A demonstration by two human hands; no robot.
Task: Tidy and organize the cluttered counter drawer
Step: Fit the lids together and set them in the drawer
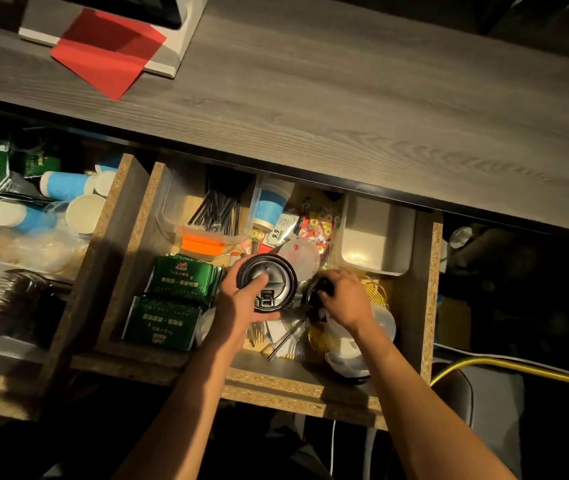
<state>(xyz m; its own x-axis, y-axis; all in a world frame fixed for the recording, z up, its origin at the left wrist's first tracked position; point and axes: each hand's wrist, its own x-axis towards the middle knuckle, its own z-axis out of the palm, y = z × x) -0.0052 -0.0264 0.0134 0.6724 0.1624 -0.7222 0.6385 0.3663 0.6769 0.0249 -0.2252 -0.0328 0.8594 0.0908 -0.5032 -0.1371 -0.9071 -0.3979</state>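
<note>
In the head view we saw the open drawer [426,306] under the wooden bench [345,109]. Our left hand [241,303] gripped a black cup lid [269,282] near the drawer's centre, thumb pressed on top, fingers [265,318] curled beneath. At three o'clock from it, our right hand [343,297] closed its fingers round a second black lid [314,294]. Green packets [172,299] lay at nine o'clock, black straws [219,209] at twelve.

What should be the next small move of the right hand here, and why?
Probably lift the second black lid it pinches and stack it onto the black cup lid held by the left hand, since both lids look alike and clutter lies loose below.
</note>
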